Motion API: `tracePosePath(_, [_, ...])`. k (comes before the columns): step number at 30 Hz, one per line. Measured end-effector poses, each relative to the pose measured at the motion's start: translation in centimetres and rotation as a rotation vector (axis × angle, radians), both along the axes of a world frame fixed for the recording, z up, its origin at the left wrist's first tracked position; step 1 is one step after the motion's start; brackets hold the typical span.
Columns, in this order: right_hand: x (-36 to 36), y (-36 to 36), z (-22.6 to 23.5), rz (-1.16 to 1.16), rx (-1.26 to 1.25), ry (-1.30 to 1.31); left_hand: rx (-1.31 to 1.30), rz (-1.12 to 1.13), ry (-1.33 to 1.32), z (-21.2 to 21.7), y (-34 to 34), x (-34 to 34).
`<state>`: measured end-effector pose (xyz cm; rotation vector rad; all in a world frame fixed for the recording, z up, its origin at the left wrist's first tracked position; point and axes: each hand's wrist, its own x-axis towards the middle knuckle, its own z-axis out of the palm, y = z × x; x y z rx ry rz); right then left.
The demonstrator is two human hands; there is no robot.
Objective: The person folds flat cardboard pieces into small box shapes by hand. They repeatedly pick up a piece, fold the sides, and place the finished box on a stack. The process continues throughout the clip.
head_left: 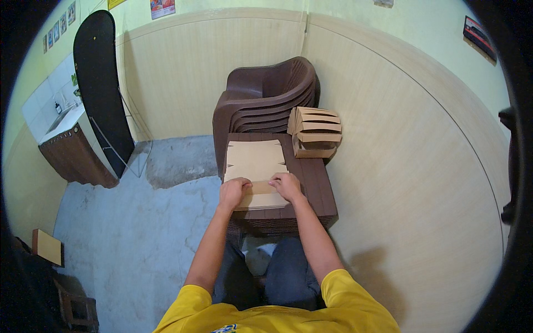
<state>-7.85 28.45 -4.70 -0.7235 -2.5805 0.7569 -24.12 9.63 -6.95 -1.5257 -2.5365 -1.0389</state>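
Brown table (319,191): cardboard (255,158), boxes (317,137); chairs (244,105) behind

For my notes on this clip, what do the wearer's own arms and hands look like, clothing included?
The left hand and right hand are ungloved, and no watch, bracelet or ring can be made out. Both forearms are bare below the plain short sleeves of a bright yellow top. No cables or markings show on either arm.

Brown chairs (261,91) stand stacked near the wall (189,83), a tall black board (100,77) beside a sink (64,120).
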Motion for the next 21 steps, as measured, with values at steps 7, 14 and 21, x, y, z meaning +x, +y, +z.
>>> tracePosePath(7, [0.0,-0.2,-2.2,-0.068,-0.006,0.167,0.094,0.135,0.188,-0.1,0.3,0.3])
tracePosePath(14, [0.1,-1.2,-2.4,-0.115,0.209,0.238,0.102,0.082,0.204,-0.7,0.4,1.0])
tracePosePath(21, [-3.2,-6.8,-3.5,-0.165,0.446,0.191,0.232,-0.042,0.031,-3.1,-0.2,0.3])
